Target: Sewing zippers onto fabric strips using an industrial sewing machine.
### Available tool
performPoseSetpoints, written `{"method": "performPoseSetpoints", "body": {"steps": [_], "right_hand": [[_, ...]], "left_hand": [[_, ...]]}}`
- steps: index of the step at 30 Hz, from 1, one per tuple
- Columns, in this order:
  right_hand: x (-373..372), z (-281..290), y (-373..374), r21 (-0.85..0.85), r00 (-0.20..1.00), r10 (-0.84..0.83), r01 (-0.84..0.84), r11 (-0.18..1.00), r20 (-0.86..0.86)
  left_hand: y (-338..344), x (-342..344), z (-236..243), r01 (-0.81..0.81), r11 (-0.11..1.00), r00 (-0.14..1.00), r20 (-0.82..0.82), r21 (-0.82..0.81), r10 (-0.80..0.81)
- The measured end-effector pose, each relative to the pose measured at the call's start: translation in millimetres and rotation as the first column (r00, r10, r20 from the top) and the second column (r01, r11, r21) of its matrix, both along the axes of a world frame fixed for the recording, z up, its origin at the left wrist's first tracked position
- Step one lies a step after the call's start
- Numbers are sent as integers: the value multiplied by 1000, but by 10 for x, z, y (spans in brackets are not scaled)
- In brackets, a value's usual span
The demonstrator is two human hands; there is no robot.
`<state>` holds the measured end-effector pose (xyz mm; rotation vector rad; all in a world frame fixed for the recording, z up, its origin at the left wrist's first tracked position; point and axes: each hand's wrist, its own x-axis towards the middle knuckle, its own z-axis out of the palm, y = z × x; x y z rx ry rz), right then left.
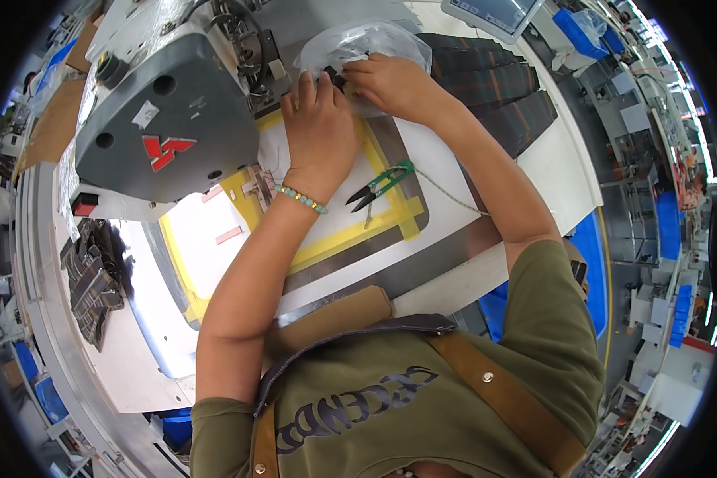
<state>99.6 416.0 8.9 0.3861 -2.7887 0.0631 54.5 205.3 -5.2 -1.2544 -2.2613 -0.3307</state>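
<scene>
My left hand [319, 131] reaches to the far edge of the work plate with fingers stretched and slightly apart, touching near a small black item [332, 77]. My right hand [382, 84] has its fingers curled at that item, beside a clear plastic bag [350, 40]; what exactly it grips is too small to make out. Below my hands lies a white plate with yellow tape borders [390, 220]. Green-handled thread snips [378, 186] on a cord rest on it, and a small pink strip [229, 235] lies at the left.
A grey sewing machine head [183, 103] stands at upper left. Dark plaid fabric pieces [494, 95] lie at upper right, below a screen [486, 12]. Patterned fabric pieces [95, 279] sit at the left, a padded bar [331, 315] at the near edge, blue bins [581, 32] beyond.
</scene>
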Motion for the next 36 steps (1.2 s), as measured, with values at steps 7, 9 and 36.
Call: {"method": "performPoseSetpoints", "body": {"steps": [7, 9, 36], "right_hand": [[132, -95, 15, 166, 990, -138, 137, 977, -4], [158, -113, -7, 171, 980, -197, 195, 966, -9], [-58, 3, -334, 104, 993, -43, 55, 993, -112]], "left_hand": [[-154, -112, 217, 48, 998, 986, 164, -30, -43], [-200, -141, 251, 74, 996, 982, 178, -44, -65], [-228, -185, 211, 187, 982, 937, 305, -24, -171]]}}
